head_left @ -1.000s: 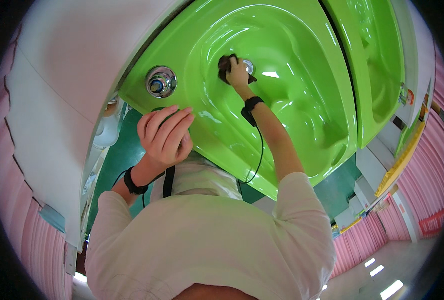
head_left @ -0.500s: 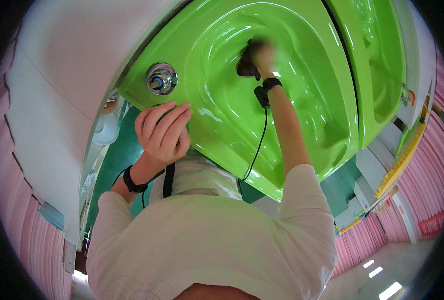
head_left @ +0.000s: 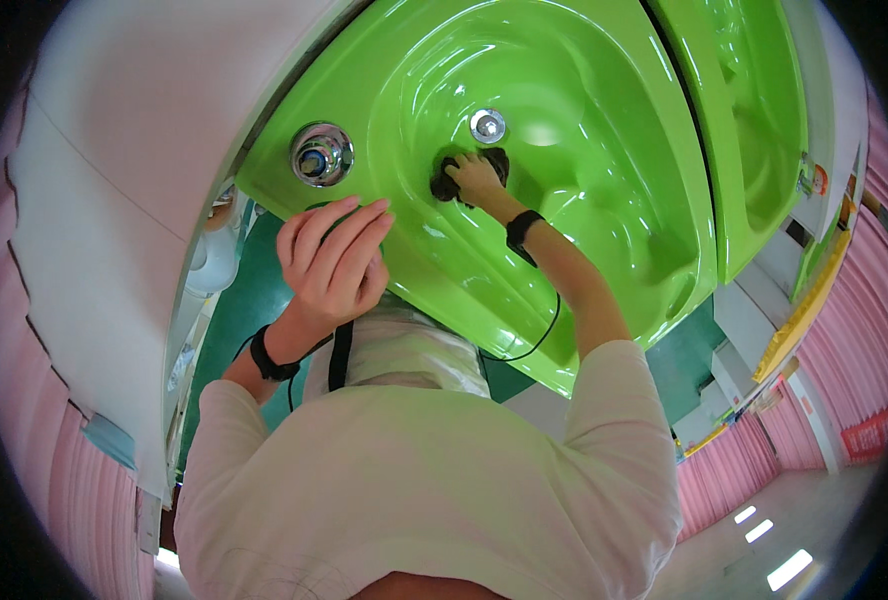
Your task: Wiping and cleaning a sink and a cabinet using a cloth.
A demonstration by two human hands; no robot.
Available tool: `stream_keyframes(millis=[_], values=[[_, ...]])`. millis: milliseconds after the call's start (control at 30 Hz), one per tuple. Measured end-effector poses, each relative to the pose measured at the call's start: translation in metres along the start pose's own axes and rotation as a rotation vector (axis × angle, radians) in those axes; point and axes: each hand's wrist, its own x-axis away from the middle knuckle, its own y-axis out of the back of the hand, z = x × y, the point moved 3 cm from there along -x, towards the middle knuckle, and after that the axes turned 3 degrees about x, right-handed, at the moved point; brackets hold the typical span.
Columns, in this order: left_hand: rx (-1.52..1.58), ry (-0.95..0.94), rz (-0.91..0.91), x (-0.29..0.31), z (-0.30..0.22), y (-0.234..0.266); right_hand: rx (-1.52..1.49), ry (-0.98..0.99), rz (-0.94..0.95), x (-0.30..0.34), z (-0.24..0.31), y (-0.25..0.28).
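Observation:
Inside the glossy green basin (head_left: 604, 150), my right hand (head_left: 478, 182) is closed on a dark brown cloth (head_left: 448, 184). The crumpled cloth presses against the basin's inner wall, just below the round metal drain (head_left: 487, 126); part of it is hidden under my fingers. My left hand (head_left: 332, 265) is raised above the basin's near left edge, palm turned inward. Its fingers are loosely bent and a little apart, and nothing shows in them. The chrome round fitting (head_left: 322, 155) on the basin's left corner is the thing nearest to it.
A second green basin (head_left: 764, 130) adjoins on the right across a dark gap. A white panel (head_left: 114, 170) flanks the left side. From my right wristband (head_left: 524, 232), a black cable (head_left: 544, 335) runs over the basin's near rim. Pink curtains (head_left: 734, 495) hang around.
My right hand has drawn the cloth toward me and slightly left, away from the drain, which now shows. My left hand has hardly moved.

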Motion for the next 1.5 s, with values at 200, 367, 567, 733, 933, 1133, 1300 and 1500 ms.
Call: stream_keyframes(millis=[200, 367, 567, 733, 933, 1133, 1300, 1500], values=[[-0.028, 0.021, -0.01, 0.002, 0.0, 0.003, -0.199, -0.533, -0.355, -0.005, -0.064, 0.053], [-0.014, 0.013, -0.007, -0.001, -0.002, 0.0, 0.07, -0.111, -0.385, -0.037, -0.101, 0.052], [-0.019, 0.022, 0.011, 0.0, -0.001, -0.001, 0.138, -0.419, -0.226, -0.024, -0.134, 0.042], [-0.076, 0.037, 0.043, -0.002, -0.004, -0.001, 0.041, -0.698, -0.094, 0.013, -0.144, 0.031], [-0.055, 0.068, 0.048, -0.005, -0.005, -0.005, 0.005, -0.453, 0.116, 0.007, -0.085, 0.027], [-0.058, 0.091, 0.024, -0.004, -0.009, -0.002, -0.298, -0.282, -0.218, -0.006, 0.012, -0.011], [0.187, -0.029, 0.133, -0.001, -0.04, -0.005, -0.268, -0.109, -0.148, 0.039, 0.026, -0.033], [0.14, -0.112, 0.674, 0.04, -0.048, -0.13, -0.327, -0.224, 0.065, 0.093, 0.018, -0.065]])
